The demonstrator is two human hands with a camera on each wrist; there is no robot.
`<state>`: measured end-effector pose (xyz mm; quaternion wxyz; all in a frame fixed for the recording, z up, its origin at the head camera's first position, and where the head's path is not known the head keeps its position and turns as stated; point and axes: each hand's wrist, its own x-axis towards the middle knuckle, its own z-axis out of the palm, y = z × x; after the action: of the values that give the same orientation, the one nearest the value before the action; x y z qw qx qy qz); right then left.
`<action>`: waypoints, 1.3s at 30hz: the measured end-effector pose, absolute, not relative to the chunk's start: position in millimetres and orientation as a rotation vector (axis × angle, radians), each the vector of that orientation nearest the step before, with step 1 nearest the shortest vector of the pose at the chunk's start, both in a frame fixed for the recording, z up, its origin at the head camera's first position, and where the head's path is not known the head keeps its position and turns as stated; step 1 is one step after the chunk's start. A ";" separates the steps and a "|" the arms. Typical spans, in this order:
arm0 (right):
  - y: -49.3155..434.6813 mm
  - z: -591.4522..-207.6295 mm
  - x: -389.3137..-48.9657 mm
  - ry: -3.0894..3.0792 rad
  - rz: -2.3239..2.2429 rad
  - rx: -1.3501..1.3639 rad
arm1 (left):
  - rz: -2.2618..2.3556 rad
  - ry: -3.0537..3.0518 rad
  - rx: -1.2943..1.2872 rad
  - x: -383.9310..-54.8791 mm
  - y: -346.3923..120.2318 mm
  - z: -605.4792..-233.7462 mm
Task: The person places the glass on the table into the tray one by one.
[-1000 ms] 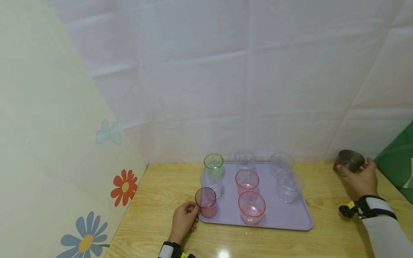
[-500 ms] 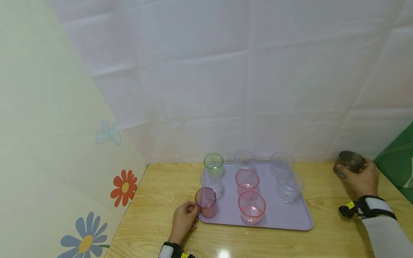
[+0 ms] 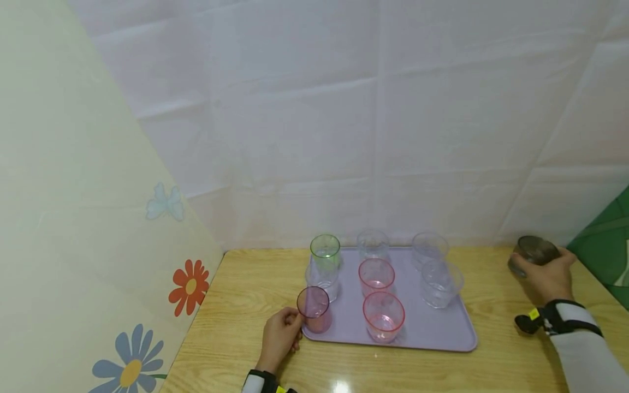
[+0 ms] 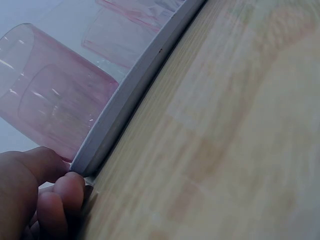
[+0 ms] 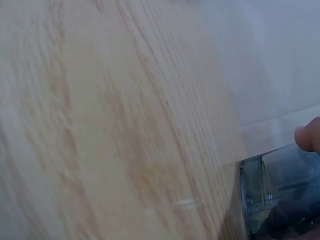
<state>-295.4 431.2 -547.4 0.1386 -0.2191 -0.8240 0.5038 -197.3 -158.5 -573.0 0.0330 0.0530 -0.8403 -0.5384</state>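
Out at the far right of the table, my right hand (image 3: 549, 275) grips a smoky dark glass (image 3: 536, 250), thumb on its left side. In the right wrist view, the thumb lies against the glass (image 5: 282, 185), whose base end is close to the wood. My left hand (image 3: 281, 333) pinches the near left corner of a lilac tray (image 3: 427, 333); the left wrist view shows its thumb and curled fingers at the rim (image 4: 127, 95). Right beside that hand stands a tall purple-pink glass (image 3: 313, 310) on the tray.
Also on the tray are two pink glasses (image 3: 384, 319), a green-rimmed glass (image 3: 325, 252) and several colourless ones (image 3: 441, 284). A pale cloth (image 3: 304, 136) hangs behind the wooden table (image 3: 245, 289). A flower-printed panel (image 3: 98, 218) borders the left side.
My right hand and the dark glass have shifted slightly toward me and to the right, the glass tilting a little. My left hand and the tray have stayed put.
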 end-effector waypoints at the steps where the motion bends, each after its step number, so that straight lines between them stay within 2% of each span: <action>1: 431.0 -546.8 -294.8 -2.391 1.461 -0.636 | -1.655 -2.588 0.167 -197.1 -158.4 -572.7; 39: 418.1 -546.8 -284.5 -2.437 1.298 -0.607 | -1.646 -2.608 0.167 -196.0 -158.7 -567.6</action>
<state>-284.5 418.1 -546.8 0.1565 -0.2120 -0.8515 0.4533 -196.0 -158.7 -567.6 0.0268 0.0540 -0.8441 -0.5327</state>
